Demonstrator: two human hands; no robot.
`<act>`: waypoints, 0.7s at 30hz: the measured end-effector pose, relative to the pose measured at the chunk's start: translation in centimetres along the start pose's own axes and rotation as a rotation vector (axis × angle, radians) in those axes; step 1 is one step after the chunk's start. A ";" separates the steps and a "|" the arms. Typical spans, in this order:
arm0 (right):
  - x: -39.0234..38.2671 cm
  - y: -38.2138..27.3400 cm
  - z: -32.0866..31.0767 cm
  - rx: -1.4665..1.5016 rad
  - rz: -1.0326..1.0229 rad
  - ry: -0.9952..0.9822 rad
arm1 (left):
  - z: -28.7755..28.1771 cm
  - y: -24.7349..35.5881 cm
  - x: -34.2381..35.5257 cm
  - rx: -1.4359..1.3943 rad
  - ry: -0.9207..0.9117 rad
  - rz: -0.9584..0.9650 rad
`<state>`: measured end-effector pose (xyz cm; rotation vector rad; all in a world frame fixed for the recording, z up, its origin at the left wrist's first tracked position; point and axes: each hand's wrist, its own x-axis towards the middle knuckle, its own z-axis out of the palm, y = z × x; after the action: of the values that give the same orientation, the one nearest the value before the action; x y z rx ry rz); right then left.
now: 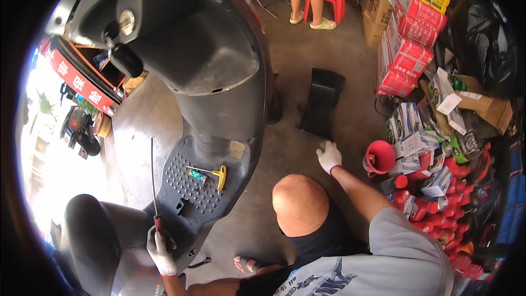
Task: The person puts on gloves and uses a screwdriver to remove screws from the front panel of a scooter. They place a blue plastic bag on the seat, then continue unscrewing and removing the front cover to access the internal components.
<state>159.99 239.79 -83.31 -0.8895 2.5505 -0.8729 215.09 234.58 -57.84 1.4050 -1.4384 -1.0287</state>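
Note:
In a white glove with a red cuff, my left hand (160, 252) is closed around the reddish handle of a long-shafted screwdriver (155, 186), its shaft pointing up beside the scooter's footboard (181, 167). My right hand (329, 157), gloved the same way, has its fingers bunched by the near end of a black plastic panel (322, 101) on the floor. I cannot tell whether it touches the panel or what the fingers hold. On the studded footboard lie a yellow T-handle tool (220, 177), a small green-labelled item (197, 175) and a small black piece (181, 206).
The dark scooter's front shield (192, 27) and seat (90, 235) fill the left. Right of my arm stand a red bucket-like container (379, 157), several red bottles (438, 219) and stacked red-and-white cartons (405, 55). A person (309, 0) stands beside a red chair (341, 3) at the back.

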 end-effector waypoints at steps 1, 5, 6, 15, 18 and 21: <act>0.9 -0.2 -0.5 -0.033 -0.073 0.072 | 0.1 0.2 0.0 0.012 -0.013 -0.008; 4.5 -3.4 -1.4 -0.207 -0.199 0.061 | -0.2 0.2 -0.9 0.093 -0.030 -0.031; 4.9 -4.3 -1.3 -0.271 -0.181 -0.011 | -0.3 0.1 -1.3 0.129 -0.024 -0.027; 11.4 1.5 0.0 -0.538 -0.280 0.002 | 0.6 0.8 -2.1 0.119 0.082 -0.106; 14.3 3.0 -5.2 -0.512 -0.256 0.105 | 1.2 0.9 -1.9 0.131 0.038 -0.119; 16.7 5.2 -10.2 -0.528 -0.240 0.182 | 0.8 0.3 -1.6 0.151 0.022 -0.121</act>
<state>140.23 236.89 -80.08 -1.3409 2.9369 -0.3401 214.22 236.16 -57.85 1.6242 -1.4547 -0.9923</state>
